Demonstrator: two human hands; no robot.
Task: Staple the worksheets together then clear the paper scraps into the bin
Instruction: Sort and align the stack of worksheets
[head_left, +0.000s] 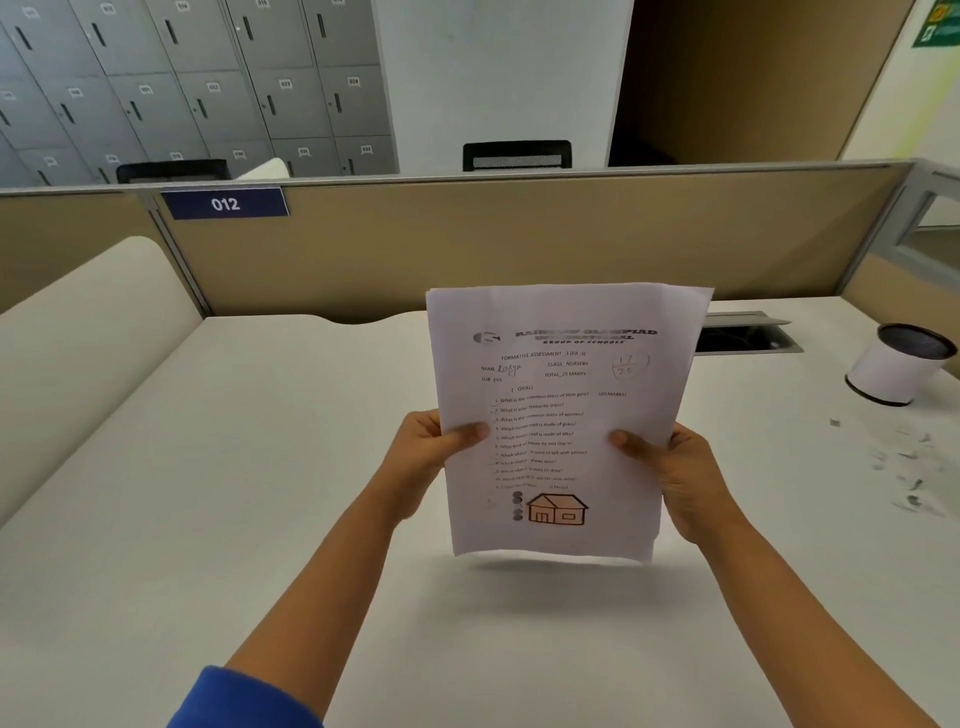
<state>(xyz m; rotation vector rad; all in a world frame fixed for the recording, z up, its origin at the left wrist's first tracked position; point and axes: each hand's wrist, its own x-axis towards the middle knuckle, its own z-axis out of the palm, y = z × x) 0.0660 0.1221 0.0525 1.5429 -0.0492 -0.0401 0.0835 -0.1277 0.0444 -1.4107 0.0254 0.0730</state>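
A stack of white worksheets (566, 364) stands upright just above the white desk (260, 467), its front page printed with questions and a drawn house. My left hand (426, 457) grips the stack's left edge, thumb on the front. My right hand (675, 467) grips the right edge the same way. Small paper scraps (904, 467) lie scattered on the desk at the far right. A small white bin with a dark rim (896, 364) stands upright behind the scraps. No stapler shows.
A tan partition (519, 244) with a blue "012" sign (224, 203) closes off the desk's far side. A cable hatch (748, 335) sits open behind the sheets. Grey lockers and two chair backs lie beyond the partition.
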